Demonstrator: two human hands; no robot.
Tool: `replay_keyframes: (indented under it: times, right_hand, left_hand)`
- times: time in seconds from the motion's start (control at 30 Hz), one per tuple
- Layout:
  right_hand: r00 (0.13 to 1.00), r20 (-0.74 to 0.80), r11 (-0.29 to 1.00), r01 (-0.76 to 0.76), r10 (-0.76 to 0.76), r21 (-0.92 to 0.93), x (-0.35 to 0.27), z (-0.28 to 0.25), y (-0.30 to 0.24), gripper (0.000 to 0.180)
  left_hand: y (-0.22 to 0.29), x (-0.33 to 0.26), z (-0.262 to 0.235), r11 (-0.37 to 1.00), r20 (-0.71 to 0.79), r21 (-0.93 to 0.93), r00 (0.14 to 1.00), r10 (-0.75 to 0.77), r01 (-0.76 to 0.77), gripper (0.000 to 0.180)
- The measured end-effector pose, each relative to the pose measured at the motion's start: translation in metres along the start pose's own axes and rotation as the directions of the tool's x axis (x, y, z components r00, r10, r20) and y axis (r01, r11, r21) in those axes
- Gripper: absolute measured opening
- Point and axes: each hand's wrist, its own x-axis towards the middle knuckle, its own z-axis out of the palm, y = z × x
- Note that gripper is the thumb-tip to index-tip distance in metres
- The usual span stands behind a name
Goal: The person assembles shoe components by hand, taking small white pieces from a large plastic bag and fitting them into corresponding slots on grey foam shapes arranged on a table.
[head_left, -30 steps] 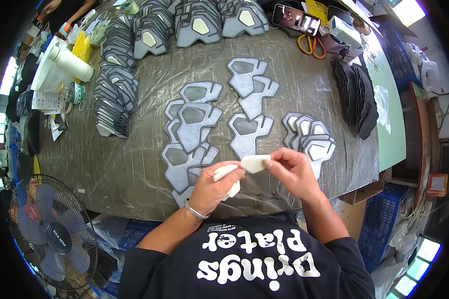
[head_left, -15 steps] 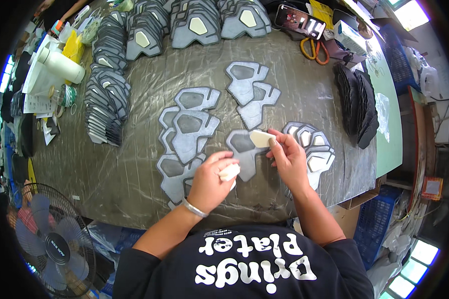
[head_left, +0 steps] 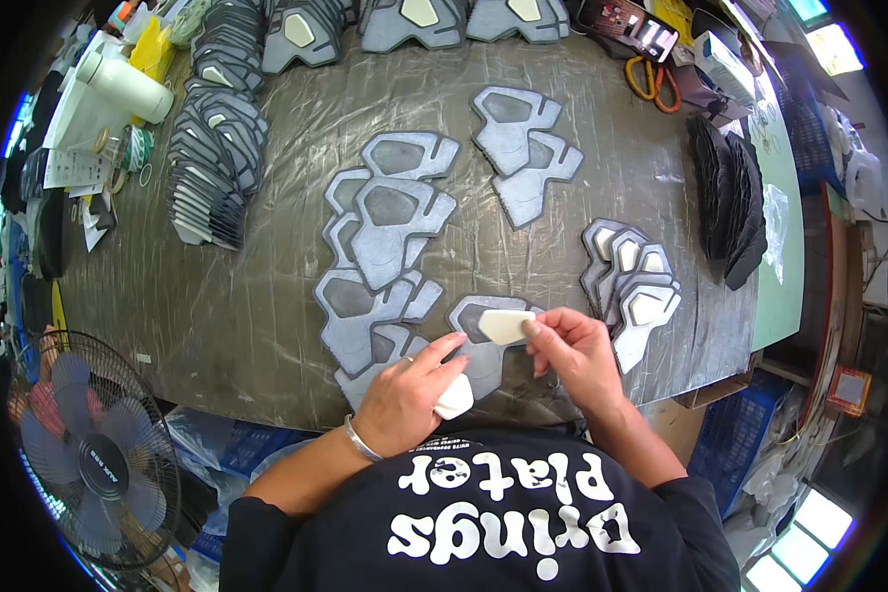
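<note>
Between the thumb and fingers of my right hand point(head_left: 580, 357) is a cream pad point(head_left: 504, 327) with angled sides. It lies over the dark recess of a grey shaped panel point(head_left: 485, 367) near the table's front edge; whether it touches cannot be told. My left hand point(head_left: 403, 393) is closed on more cream pads point(head_left: 455, 397), with its fingertips at that panel's left side. Left of it, overlapping grey panels point(head_left: 390, 259) show bare recesses. Two more grey panels point(head_left: 533, 197) lie farther back. Beside my right hand, a fanned stack of panels point(head_left: 651, 308) has cream pads in the recesses.
Rows of stacked panels point(head_left: 301, 44) line the back and left of the table point(head_left: 257, 326). A white bottle point(head_left: 128, 87), orange-handled scissors point(head_left: 651, 84), a phone point(head_left: 627, 28) and black pieces point(head_left: 725, 202) lie around the edges. A fan point(head_left: 99, 464) stands at lower left.
My right hand has brought the cream pad lower, over the panel's recess. The panel and both hands are nearer my body. The whole view has shifted slightly.
</note>
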Motion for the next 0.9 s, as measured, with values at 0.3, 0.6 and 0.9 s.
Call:
replay_keyframes:
  times: [0.3,0.6,0.9]
  right_hand:
    - [0.988,-0.117,0.993,-0.106,0.099,-0.058,0.0,0.031,0.006,0.022]
    - [0.984,-0.176,0.951,-0.02,-0.037,-0.31,-0.001,0.032,0.007,0.023]
    - [0.98,-0.199,0.963,-0.027,-0.028,-0.267,0.0,0.033,0.006,0.023]
  left_hand:
    - [-0.004,-0.002,-0.003,0.998,0.087,0.065,0.996,-0.001,-0.005,0.041]
    - [-0.01,-0.004,0.001,0.998,0.055,0.046,0.998,0.03,-0.032,0.039]
    - [-0.01,-0.001,0.001,0.998,0.04,0.047,0.998,0.05,-0.052,0.039]
